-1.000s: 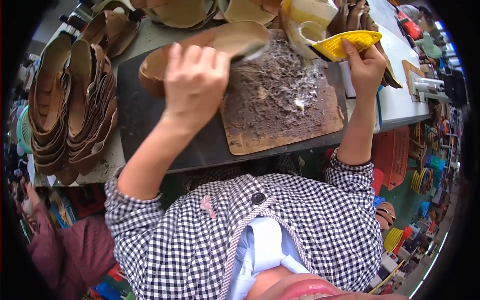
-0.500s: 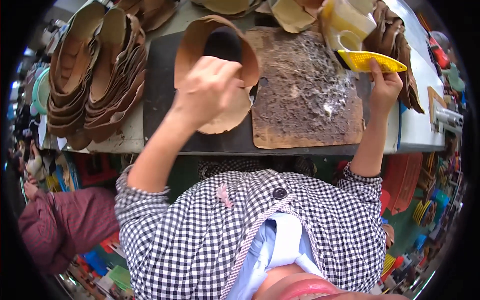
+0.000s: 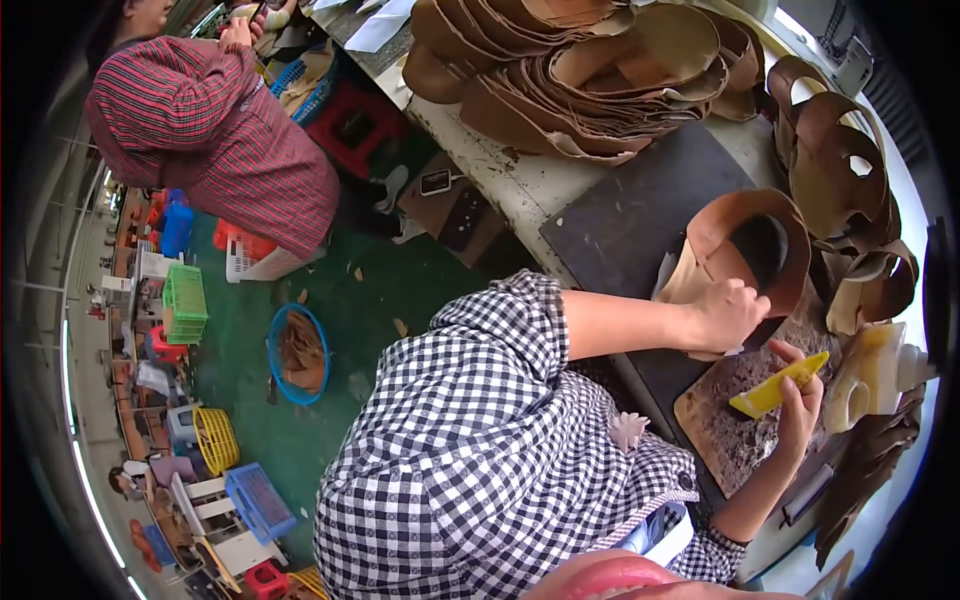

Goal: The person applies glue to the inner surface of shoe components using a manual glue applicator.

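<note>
Left hand (image 3: 728,315): clamped on tan leather upper (image 3: 745,250), held over dark mat (image 3: 640,215). Right hand (image 3: 800,405): closed round yellow scraper (image 3: 778,385) above glue-crusted board (image 3: 735,430). Best practice, I judged: steady upper, thin even strokes.

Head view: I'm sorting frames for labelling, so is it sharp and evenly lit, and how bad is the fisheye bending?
Head view: sharp around the left hand gripping the brown leather piece; strong fisheye bends the table edge and blacks out the corners; daylight washes out the upper right; the pink shape at the bottom edge is blurred.
</note>
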The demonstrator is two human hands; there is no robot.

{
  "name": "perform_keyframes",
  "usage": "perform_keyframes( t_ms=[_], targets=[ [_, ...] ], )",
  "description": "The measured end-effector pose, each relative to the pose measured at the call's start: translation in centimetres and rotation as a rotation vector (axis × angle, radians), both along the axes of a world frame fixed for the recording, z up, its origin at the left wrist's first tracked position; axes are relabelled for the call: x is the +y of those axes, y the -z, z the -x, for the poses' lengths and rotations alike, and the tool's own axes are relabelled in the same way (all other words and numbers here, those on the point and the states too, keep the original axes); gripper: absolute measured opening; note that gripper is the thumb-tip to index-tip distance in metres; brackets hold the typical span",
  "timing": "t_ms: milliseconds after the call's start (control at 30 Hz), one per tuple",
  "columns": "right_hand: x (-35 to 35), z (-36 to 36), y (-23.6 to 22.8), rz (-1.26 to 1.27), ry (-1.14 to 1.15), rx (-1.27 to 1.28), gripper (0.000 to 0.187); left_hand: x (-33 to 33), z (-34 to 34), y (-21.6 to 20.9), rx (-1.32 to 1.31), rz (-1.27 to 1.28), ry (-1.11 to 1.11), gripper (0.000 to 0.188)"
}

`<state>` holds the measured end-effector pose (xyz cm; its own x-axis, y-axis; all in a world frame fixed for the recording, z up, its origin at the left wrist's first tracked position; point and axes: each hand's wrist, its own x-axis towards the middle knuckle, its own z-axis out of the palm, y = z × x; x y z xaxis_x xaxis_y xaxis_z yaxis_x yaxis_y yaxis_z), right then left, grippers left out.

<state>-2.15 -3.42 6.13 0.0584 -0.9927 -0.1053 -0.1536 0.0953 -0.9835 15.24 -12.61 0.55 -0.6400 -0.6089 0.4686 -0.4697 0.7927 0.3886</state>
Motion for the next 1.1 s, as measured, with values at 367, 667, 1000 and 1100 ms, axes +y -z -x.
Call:
perform_keyframes(
  t_ms=[367, 667, 1000, 1100],
  targets=[
    [2.4, -0.9, -0.5, -0.089, 0.008, 0.298, 0.038, -1.5, 1.9, 0.2, 0.187, 0.357, 0.53, 0.012],
    [2.7, 1.2, 2.0, -0.201, 0.108, 0.207, 0.032, -1.9, 3.3, -0.7, 0.118, -0.535, 0.126, 0.021],
    [4.3, 7.9, -1.5, 0.537, 0.965, 0.181, 0.016, -2.4, 3.0, -2.5, 0.068, -0.66, 0.156, 0.015],
    [5.0, 10.7, -1.6, 0.637, 1.175, 0.533, 0.016, -2.1, 2.5, -2.2, 0.102, -0.78, 0.158, 0.015]
  ],
)
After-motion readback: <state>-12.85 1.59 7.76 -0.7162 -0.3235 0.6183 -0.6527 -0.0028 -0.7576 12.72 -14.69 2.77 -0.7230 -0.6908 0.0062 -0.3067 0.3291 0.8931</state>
